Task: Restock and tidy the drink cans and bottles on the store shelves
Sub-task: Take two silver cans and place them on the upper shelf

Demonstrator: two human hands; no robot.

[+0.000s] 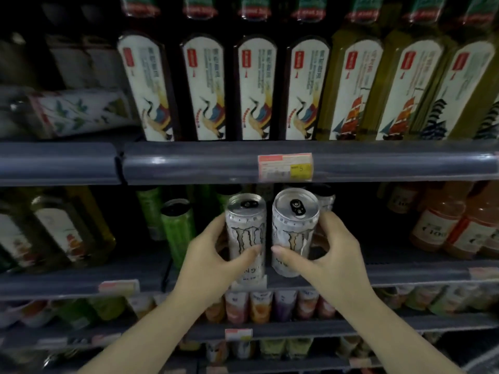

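Two tall white energy-drink cans stand side by side at the front of the middle shelf (405,273). My left hand (213,255) grips the left white can (247,228), thumb across its front and fingers round its left side. My right hand (329,252) grips the right white can (293,225), thumb on the front, fingers behind its right side. Both cans are upright with silver tops and black tabs toward me. More cans stand behind them, mostly hidden.
Green cans (178,228) stand to the left of the white ones, olive bottles (62,230) further left, orange bottles (442,225) to the right. The upper shelf (189,163) holds dark and yellow-green bottles. Small cartons (259,306) fill the lower shelves.
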